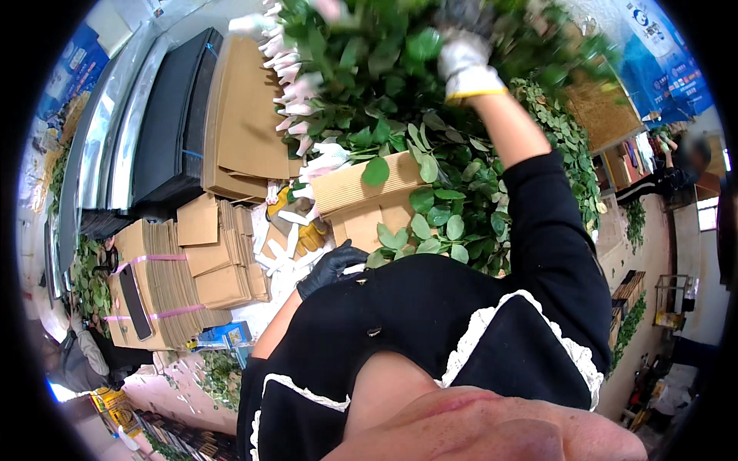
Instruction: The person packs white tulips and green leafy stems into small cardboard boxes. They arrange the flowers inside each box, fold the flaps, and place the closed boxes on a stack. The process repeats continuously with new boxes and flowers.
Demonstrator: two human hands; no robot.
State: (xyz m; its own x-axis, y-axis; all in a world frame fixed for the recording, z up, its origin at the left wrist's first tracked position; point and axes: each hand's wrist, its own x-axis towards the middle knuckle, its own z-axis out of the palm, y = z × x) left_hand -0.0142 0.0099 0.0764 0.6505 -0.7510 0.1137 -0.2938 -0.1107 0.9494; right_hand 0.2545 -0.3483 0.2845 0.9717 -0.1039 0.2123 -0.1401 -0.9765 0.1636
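My right hand [467, 65], in a white glove with a yellow cuff and dark fingers, reaches to the far side. It is closed around leafy flower stems [423, 44]; hand and leaves are blurred. Beside them lies a big pile of green-leaved stems [477, 177], whose flower heads [296, 100] wear white and pinkish sleeves toward the left. Near my chest, my left hand [330, 269] in a black glove has its fingers curled. Something white shows at its fingertips, too small to make out. Close by are loose white sleeves [290, 244] and yellow-and-grey gloves [307, 230].
Cardboard pieces [365, 184] lie between my hands. Banded stacks of cardboard [150, 284] carry a black phone-like slab [138, 303]. Tall brown sheets [246, 107] and dark panels [173, 115] stand far left. Another person [684, 165] is at the far right.
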